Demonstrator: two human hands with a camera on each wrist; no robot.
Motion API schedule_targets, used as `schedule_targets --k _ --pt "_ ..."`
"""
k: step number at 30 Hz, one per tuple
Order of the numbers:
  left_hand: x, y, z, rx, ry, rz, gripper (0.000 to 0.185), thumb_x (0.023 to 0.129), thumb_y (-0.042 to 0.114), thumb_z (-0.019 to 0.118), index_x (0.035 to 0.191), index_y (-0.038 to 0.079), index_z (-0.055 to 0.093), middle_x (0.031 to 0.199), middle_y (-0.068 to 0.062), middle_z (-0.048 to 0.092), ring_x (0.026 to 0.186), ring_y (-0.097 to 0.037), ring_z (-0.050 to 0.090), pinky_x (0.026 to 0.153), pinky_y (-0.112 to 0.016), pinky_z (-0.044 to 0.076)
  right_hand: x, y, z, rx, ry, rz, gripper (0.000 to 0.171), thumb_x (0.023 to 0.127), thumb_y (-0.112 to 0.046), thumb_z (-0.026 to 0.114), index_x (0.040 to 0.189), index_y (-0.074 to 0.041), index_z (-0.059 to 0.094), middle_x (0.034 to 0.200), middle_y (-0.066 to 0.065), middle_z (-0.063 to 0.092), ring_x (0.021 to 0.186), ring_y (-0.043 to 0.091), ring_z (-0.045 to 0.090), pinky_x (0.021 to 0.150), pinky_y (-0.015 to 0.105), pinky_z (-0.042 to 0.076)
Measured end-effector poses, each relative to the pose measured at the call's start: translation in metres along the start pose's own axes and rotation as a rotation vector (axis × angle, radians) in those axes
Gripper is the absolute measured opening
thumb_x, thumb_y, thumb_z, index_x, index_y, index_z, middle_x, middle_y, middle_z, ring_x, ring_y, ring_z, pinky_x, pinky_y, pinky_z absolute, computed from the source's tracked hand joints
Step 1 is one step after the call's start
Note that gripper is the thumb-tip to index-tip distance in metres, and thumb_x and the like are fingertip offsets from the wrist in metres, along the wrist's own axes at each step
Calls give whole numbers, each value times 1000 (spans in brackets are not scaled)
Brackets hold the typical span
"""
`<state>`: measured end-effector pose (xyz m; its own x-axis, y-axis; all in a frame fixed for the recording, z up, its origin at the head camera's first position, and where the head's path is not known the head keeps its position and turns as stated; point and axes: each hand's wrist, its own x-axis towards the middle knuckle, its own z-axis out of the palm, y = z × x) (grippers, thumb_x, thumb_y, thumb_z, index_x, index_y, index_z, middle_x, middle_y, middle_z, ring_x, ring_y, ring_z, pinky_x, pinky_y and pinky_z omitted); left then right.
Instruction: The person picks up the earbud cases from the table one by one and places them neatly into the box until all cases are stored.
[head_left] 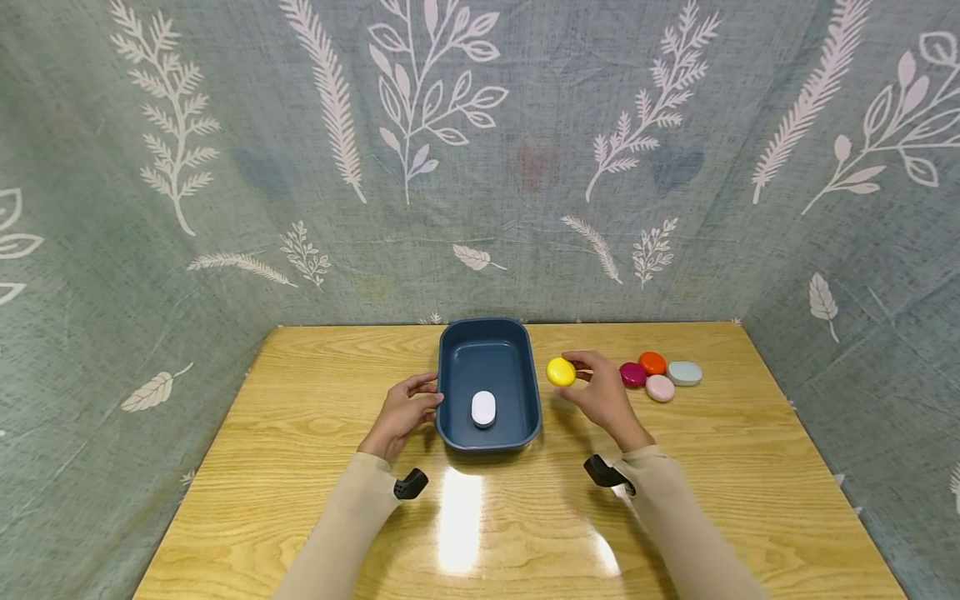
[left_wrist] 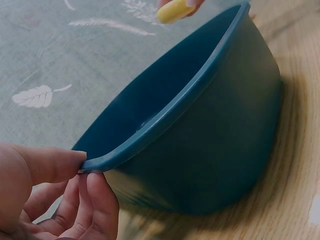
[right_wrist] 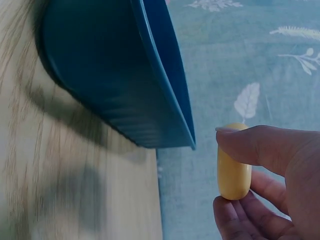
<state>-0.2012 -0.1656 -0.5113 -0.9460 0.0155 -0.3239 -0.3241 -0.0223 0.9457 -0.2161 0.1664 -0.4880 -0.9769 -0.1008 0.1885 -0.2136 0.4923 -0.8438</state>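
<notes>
A dark blue plastic bin (head_left: 489, 450) stands on the table, with a white oval soap bar (head_left: 483, 408) inside it. At its left side my left hand (head_left: 405, 412) pinches the rim; the left wrist view shows the thumb (left_wrist: 55, 165) on top and the fingers curled below. My right hand (head_left: 603, 398) holds a round yellow soap bar (head_left: 560, 372) to the right of the bin. In the right wrist view, thumb and fingertips grip the yellow soap bar (right_wrist: 234, 175) by its opposite edges, above the table and outside the bin (right_wrist: 100, 65).
Right of my right hand lie several more soap bars close together: magenta (head_left: 632, 375), orange-red (head_left: 652, 363), pale pink (head_left: 660, 388) and light blue (head_left: 685, 372). The wooden table (head_left: 315, 500) ends at a patterned grey-green cloth (head_left: 420, 250) behind and at both sides.
</notes>
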Motion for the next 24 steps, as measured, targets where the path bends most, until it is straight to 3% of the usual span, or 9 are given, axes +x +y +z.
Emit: schedule_targets --k 24 --pt "2 -2 -1 3 5 7 49 102 -3 63 150 -2 54 121 -14 55 85 -13 60 71 -24 56 13 -20 33 35 -68 4 53 79 11 86 129 11 67 126 27 64 113 42 64 103 53 55"
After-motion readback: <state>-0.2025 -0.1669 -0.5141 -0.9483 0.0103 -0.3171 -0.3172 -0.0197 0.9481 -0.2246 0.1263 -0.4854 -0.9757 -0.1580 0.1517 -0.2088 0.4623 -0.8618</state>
